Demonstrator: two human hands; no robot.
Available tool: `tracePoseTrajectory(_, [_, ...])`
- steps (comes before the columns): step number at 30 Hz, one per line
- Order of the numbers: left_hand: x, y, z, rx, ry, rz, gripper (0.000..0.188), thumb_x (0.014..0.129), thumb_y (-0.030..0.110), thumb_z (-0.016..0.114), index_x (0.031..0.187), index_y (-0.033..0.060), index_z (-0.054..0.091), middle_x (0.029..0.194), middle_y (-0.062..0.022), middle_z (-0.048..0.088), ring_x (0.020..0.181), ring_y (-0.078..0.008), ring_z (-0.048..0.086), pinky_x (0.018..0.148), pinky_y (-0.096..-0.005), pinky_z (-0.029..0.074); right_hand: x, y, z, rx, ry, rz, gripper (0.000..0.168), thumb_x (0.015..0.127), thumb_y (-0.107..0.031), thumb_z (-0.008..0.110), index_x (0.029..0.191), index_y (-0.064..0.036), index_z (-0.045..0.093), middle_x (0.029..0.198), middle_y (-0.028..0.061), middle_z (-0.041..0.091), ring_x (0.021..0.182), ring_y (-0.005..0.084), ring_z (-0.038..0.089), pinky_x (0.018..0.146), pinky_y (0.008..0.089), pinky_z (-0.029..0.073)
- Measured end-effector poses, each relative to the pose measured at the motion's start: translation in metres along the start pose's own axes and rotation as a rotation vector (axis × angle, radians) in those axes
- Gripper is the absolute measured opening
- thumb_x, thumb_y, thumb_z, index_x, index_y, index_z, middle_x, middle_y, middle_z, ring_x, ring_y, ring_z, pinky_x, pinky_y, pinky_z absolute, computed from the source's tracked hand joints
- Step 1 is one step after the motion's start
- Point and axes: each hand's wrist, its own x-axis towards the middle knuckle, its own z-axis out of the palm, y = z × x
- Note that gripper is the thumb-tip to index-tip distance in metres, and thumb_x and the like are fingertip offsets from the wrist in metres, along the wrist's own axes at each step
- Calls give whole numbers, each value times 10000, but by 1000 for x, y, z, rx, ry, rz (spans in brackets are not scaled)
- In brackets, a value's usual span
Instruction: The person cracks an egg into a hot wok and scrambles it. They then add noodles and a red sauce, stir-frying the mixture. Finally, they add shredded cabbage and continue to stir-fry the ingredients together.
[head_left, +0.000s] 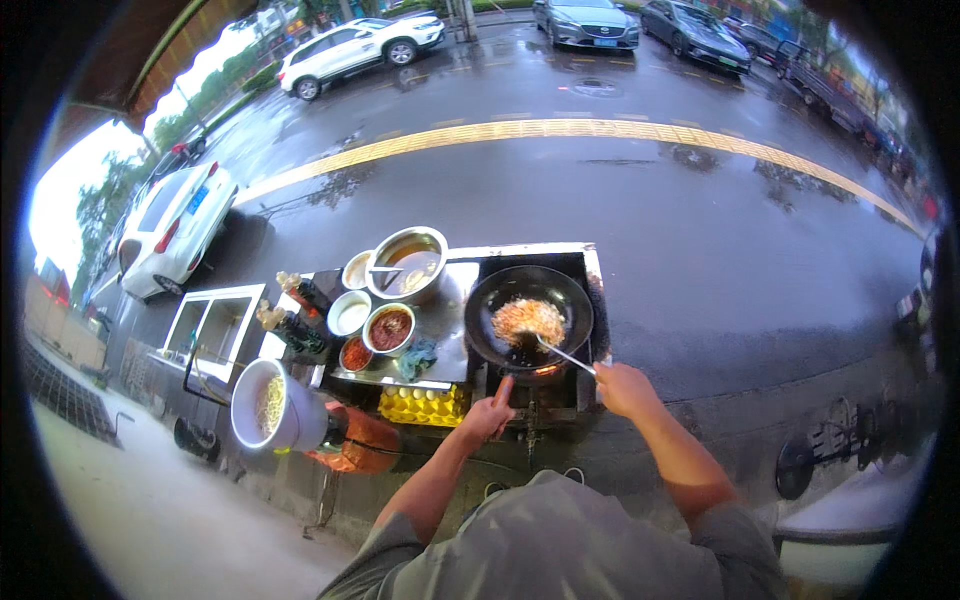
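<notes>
A black wok (487, 341) sits on the gas burner, with orange flame (547, 370) showing under its near edge. My left hand (487, 418) grips the wok's wooden handle (503, 391). In my right hand (627, 390) is the metal handle of a cooking ladle or spatula (568, 355); its dark head rests against the food. Orange-brown fried food (529, 319), perhaps rice or chopped noodles, lies heaped in the wok's middle. I cannot make out the pieces clearly.
Left of the wok, a steel counter (455, 300) bears a pot of broth (417, 259), a chili sauce bowl (390, 330) and a green cloth (417, 358). Below are egg trays (420, 407). A white bucket (259, 405) holds noodles. Sauce bottles (296, 330) stand farther left.
</notes>
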Motion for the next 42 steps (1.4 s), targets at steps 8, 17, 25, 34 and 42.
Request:
tracePoseTrajectory(8, [-30,-26,17,32,45,-112,182,884,230,675,851,86,569,630,13,520,503,-109,506,459,-286,408,-39,3,-20,92,60,-23,417,918,-160,606,1328,-102,556,976,183,627,848,425,647,726,532,526])
tracePoseTrajectory(17, [-44,-78,2,-444,194,-168,481,1018,497,467,1127,51,611,905,-71,688,630,-160,609,575,-329,510,39,-13,-17,1060,-200,394,387,1010,-215,532,1378,-97,543,760,82,607,517,203,546,442,327,429])
tracePoseTrajectory(25, [-185,-377,33,352,356,-309,410,942,363,521,865,-4,685,936,-232,700,926,-443,659,795,-504,522,65,12,49,1144,-326,634,419,1024,-247,515,1426,-135,486,736,55,540,460,89,416,368,243,297])
tracePoseTrajectory(34, [-265,-306,35,-474,260,-395,264,926,193,692,1126,22,700,969,-28,715,881,-106,622,786,-291,506,70,-20,45,1117,-352,604,409,1023,-216,525,1419,-117,485,753,54,535,476,84,422,369,223,299])
tracePoseTrajectory(42, [-233,-290,23,-232,360,143,395,891,193,735,1252,57,651,1196,-35,676,1028,-179,608,893,-340,494,74,-34,62,1095,-333,652,366,1028,-220,524,1375,-106,511,730,55,527,459,95,407,373,227,290])
